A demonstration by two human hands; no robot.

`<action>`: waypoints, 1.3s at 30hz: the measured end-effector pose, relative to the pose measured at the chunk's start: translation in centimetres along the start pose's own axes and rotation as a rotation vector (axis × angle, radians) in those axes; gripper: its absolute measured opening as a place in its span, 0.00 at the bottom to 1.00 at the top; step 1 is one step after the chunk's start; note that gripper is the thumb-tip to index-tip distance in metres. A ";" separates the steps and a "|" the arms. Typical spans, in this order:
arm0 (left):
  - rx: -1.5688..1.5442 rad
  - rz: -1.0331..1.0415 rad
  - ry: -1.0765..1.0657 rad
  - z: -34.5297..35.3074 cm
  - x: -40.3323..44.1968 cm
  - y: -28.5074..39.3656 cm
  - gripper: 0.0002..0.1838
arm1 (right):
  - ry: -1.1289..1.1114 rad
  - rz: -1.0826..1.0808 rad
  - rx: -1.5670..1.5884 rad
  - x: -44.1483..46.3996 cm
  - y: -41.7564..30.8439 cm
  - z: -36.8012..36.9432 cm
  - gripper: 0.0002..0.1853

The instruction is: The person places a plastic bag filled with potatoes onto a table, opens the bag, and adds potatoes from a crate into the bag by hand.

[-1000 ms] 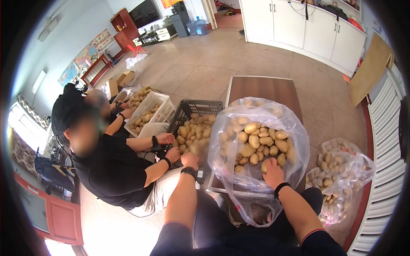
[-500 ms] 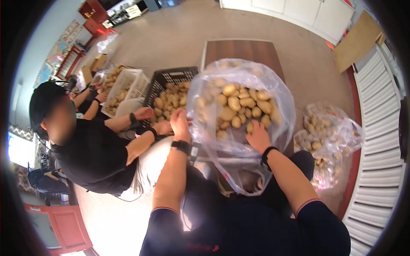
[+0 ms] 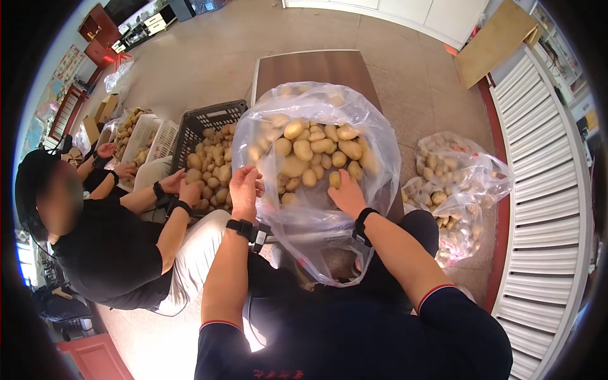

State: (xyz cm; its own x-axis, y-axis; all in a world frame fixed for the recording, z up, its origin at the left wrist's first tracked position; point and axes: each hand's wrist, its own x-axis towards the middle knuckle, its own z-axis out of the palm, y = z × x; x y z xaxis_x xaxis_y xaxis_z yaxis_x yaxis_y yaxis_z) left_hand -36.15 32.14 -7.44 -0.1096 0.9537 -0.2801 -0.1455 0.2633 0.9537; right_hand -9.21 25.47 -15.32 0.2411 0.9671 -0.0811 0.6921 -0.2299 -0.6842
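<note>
Nearest to you are your dark sleeves (image 3: 465, 316), with your forearms reaching forward from them. Your right hand (image 3: 348, 195) is over the near side of the open clear plastic bag (image 3: 373, 209), its fingers closed around a potato (image 3: 335, 180). Your left hand (image 3: 244, 185) is at the bag's left edge with its fingers bent; you cannot tell whether it grips the plastic or anything else. Each of your wrists wears a black band (image 3: 240, 227).

The bag rests on a brown surface (image 3: 316, 67), its near edge draping toward your lap, and loose potatoes (image 3: 303, 150) are heaped inside it, just beyond your right hand. To your right, knotted-looking or bunched plastic bags (image 3: 457, 190) of potatoes lie on the floor (image 3: 405, 82) near a white radiator (image 3: 544, 221).

To your left, a seated co-worker (image 3: 107, 244) in black has both hands at a black crate (image 3: 190, 118) of potatoes, just beside the surface. Farther left is a white crate (image 3: 166, 137) with potatoes, and another person's hands (image 3: 125, 170) are near it. Beyond the floor stand white cabinets (image 3: 437, 19), with a wooden board (image 3: 497, 43) leaning at the right.
</note>
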 end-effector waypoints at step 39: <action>-0.258 -0.320 -0.537 -0.8 -0.9 -0.7 0.19 | 0.105 -0.393 0.121 1.2 -0.1 -0.6 0.17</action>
State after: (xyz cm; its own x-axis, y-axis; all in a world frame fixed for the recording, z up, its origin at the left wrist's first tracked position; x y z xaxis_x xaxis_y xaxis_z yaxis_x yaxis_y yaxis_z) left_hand -36.77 30.94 -7.89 0.4722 0.7919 -0.3872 -0.3272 0.5654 0.7571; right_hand -8.54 26.63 -14.90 0.0472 0.9607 0.2734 0.6622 0.1748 -0.7286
